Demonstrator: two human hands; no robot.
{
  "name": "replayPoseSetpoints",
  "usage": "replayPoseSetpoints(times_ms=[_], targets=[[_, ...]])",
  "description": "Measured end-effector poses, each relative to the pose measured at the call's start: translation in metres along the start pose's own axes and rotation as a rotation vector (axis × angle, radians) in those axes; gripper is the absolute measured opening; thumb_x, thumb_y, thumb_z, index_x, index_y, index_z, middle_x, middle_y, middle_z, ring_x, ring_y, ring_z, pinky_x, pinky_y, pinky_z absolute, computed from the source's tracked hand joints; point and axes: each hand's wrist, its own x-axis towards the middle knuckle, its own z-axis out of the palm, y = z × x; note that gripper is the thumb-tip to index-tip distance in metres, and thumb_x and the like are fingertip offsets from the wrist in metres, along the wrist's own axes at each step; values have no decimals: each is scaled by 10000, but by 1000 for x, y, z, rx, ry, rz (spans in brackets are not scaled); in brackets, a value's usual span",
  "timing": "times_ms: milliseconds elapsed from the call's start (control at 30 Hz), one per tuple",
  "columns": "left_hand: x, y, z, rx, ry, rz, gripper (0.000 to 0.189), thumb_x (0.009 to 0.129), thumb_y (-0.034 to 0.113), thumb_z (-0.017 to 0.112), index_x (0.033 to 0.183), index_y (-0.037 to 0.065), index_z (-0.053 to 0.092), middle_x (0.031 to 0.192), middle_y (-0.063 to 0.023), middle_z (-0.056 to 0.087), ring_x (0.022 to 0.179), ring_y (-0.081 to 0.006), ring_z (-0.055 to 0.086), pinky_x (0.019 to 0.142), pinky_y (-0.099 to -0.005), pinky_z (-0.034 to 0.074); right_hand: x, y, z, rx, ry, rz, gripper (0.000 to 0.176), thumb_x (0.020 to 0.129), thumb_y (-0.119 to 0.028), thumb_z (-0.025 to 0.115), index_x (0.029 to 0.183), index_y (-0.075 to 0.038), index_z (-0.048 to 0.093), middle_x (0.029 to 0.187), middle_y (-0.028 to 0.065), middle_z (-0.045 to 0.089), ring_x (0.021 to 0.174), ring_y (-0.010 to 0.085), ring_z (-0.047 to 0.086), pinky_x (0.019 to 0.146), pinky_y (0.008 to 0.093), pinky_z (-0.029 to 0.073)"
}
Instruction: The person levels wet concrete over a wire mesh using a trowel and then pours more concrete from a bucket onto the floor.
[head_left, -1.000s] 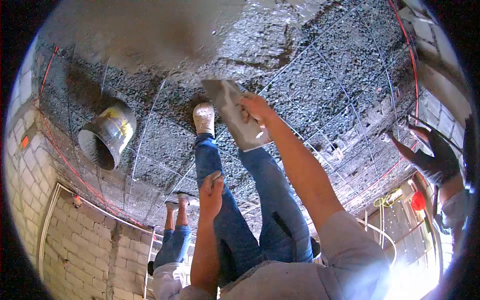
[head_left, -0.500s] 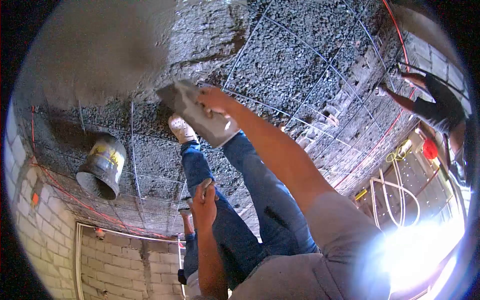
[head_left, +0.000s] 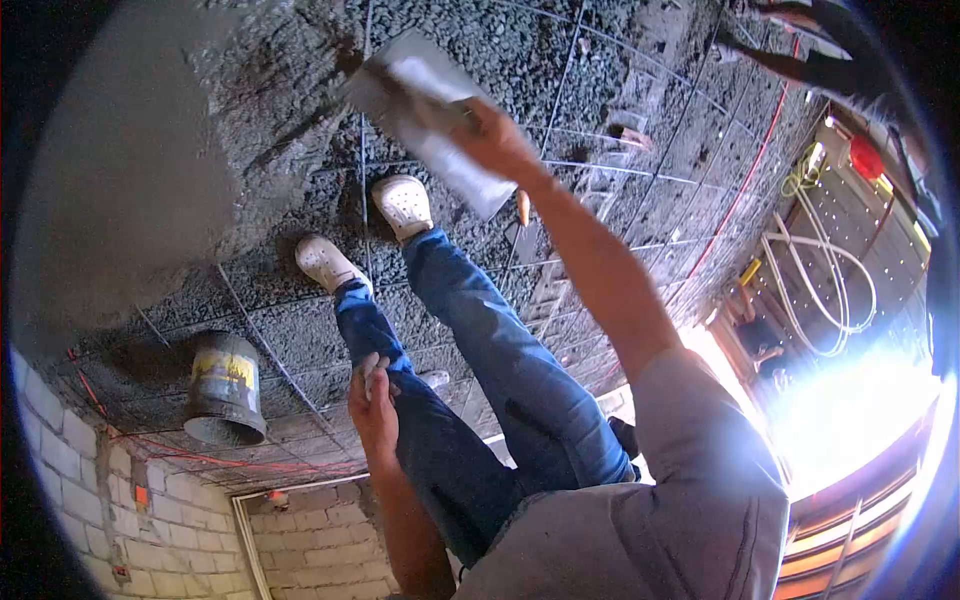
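Note:
My right hand grips the back of a flat rectangular metal trowel, held above gravel and rough wet concrete. My left hand is over my left knee area with its fingers curled in; whether something small is inside cannot be made out. Smooth wet concrete spreads across the left side, and a rougher grey patch lies between it and the trowel. Two pale clogs on my feet stand among the wire mesh. Near the trowel's lower end is a small tool with a wooden handle.
A stained bucket stands at the left on the meshed gravel. Red line runs along both sides. A co-worker's dark clothing shows at the upper right, above a coiled white hose. A block wall borders the lower left.
The view has shifted and turned. My right hand and the trowel have moved away from the smooth concrete, over the gravel side. Both clogs now show, and my feet appear farther apart from the trowel.

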Motion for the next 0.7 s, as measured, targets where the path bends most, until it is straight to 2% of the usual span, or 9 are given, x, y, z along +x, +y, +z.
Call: replayPoseSetpoints(times_ms=[67, 100, 133, 233, 300, 500, 567, 633, 700], targets=[[5, 2, -1, 88, -5, 2, 372, 927, 247, 504, 1199, -7, 525, 1056, -114, 628, 692, -93, 511, 612, -244, 433, -2, 30, -31, 19, 106, 0, 393, 841, -265, 605, 1185, -83, 549, 1024, 136, 649, 892, 202, 623, 779, 323, 482], [8, 4, 0, 84, -1, 27, 372, 927, 247, 504, 1199, -7, 525, 1056, -114, 628, 692, -93, 511, 612, -244, 433, -10, 18, -53, -137, 176, 106, 413, 814, -243, 609, 1195, -101, 537, 1008, 166, 640, 886, 267, 630, 784, 348, 480], [10, 8, 0, 88, 3, -4, 364, 928, 239, 505, 1194, -9, 528, 1050, -117, 629, 692, -94, 512, 615, -244, 435, -7, 41, -62, -80, 239, -4, 352, 817, -205, 554, 1148, -85, 540, 985, 227, 622, 948, 402, 595, 806, 423, 465], [19, 6, -5, 77, 13, -19, 349, 928, 219, 510, 1191, -10, 532, 1051, -121, 629, 697, -96, 516, 625, -241, 441, 11, 84, -85, -102, 241, 12, 344, 780, -119, 532, 1123, -93, 534, 996, 233, 606, 955, 418, 576, 809, 446, 458], [22, 17, -9, 158, 27, -2, 339, 930, 212, 511, 1186, -9, 536, 1065, -121, 625, 703, -97, 515, 629, -241, 444, 33, 100, -89, -262, 247, -130, 340, 770, -102, 534, 1110, -89, 534, 1028, 224, 594, 983, 423, 560, 823, 456, 457], [27, 18, -36, 107, 142, 82, 324, 929, 197, 517, 1177, -9, 541, 1066, -116, 622, 794, -111, 556, 663, -247, 466, 94, 103, -63, -573, 120, -193, 392, 755, -86, 565, 1144, -96, 516, 1063, 202, 595, 1023, 398, 549, 880, 457, 440], [23, 15, -51, 102, 201, 89, 317, 926, 183, 522, 1179, -7, 541, 1058, -109, 624, 819, -115, 565, 670, -247, 471, 104, 104, -55, -592, 81, -126, 453, 732, -56, 499, 1178, -115, 548, 1142, 210, 578, 1056, 408, 533, 897, 480, 430], [20, 6, -71, 75, 224, 158, 305, 921, 157, 527, 1179, -6, 540, 1050, -97, 622, 859, -120, 569, 674, -248, 477, 118, 138, -54, -678, 79, -299, 474, 723, -39, 486, 1190, -88, 546, 1162, 223, 567, 1080, 399, 526, 917, 482, 423], [20, -4, -88, 4, 291, 173, 298, 923, 159, 527, 1178, 4, 543, 1052, -90, 620, 891, -124, 568, 680, -244, 476, 130, 170, -63, -819, 88, -253, 479, 729, -67, 493, 1207, -55, 527, 1171, 214, 561, 1125, 377, 504, 982, 455, 384]])
